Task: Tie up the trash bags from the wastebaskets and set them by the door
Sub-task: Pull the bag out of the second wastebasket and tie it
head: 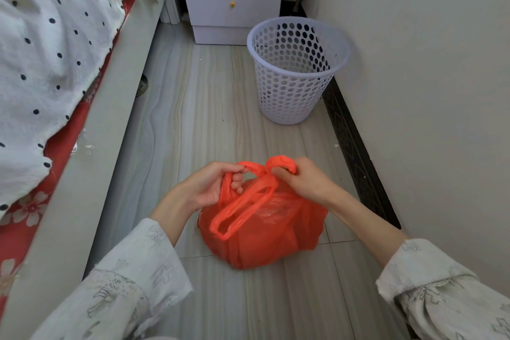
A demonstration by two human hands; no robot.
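The red trash bag (262, 229) is seen on the floor, well short of the emptied white wastebasket (295, 69). Its handles are crossed at the top, running left to right between the hands. The left hand (212, 188) is closed on one loop, the right hand (300, 182) on the other. The knot's tightness cannot be judged; no door is in view.

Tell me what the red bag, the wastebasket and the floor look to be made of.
Red bag: thin plastic film, glossy; it crinkles, shines and is slightly see-through. Wastebasket: moulded plastic, pale lavender, satin; round holes all over, smooth rolled rim. Floor: probably glazed tile with a grey wood-grain print; grout lines and a soft sheen show.
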